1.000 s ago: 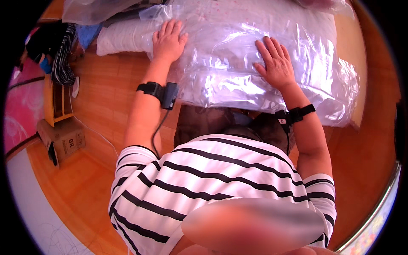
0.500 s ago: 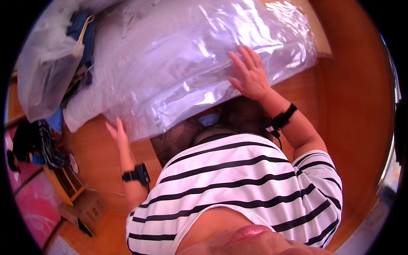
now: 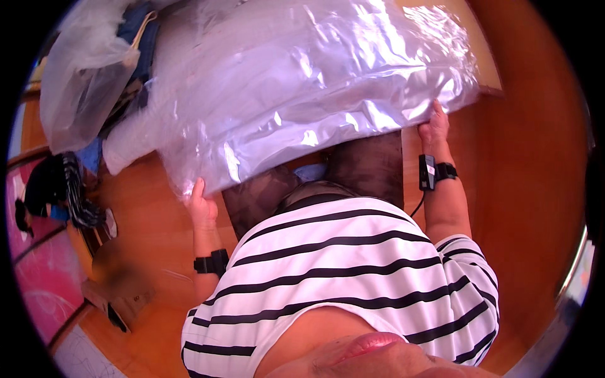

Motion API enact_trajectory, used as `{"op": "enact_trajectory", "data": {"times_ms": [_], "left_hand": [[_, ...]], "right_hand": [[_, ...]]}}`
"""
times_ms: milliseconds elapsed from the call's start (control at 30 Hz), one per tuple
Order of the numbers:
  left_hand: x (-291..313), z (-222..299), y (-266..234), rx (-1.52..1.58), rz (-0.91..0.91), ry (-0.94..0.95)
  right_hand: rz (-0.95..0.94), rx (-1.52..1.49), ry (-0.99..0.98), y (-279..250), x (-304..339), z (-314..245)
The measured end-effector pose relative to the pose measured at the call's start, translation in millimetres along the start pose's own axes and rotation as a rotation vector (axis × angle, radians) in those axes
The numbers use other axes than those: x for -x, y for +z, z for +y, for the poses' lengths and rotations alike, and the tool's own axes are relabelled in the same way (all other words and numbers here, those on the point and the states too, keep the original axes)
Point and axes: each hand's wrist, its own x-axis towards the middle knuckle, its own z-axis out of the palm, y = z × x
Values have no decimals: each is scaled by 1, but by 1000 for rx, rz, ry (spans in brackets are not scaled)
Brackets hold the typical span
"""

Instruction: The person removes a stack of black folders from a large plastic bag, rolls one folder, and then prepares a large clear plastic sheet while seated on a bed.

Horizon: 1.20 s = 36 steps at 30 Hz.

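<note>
A large, shiny clear plastic bag point(image 3: 265, 120) lies spread in front of me, its near edge slanting across above my thighs. My left hand point(image 3: 203, 208) is closed on the near left corner, thumb on top and fingers mostly hidden beneath the film. At the right end of the same edge, my right hand point(image 3: 435, 130) pinches the plastic, its thumb pointing away from me over the rim. Between the hands the edge is fairly straight, with creases and bright glare. Something pale shows through or under the film, but its kind I cannot make out.
At the far left a cloudy plastic bag point(image 3: 82, 94) lies beside dark blue fabric point(image 3: 142, 44). Further down on the left are dark clothes point(image 3: 47, 189) and a cardboard box point(image 3: 129, 302). Brown wooden floor point(image 3: 523, 164) runs along the right.
My right hand has gone from lying open on the film to the edge's right end, gripping it. My left hand, fingers apart before, has closed on the left corner.
</note>
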Motion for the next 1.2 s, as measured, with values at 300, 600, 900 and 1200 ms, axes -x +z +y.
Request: {"op": "enact_trajectory", "data": {"times_ms": [300,600,900,1200], "left_hand": [[-4,-9,-20,356,31,-159],[33,-32,30,511,-140,-301],[17,-29,43,230,61,-179],[27,-25,36,274,4,-192]], "right_hand": [[-210,319,369,-22,31,-47],[-907,1762,53,42,86,-115],[-977,1723,-1274,147,110,-14],[-975,1719,-1227,143,110,1]]}}
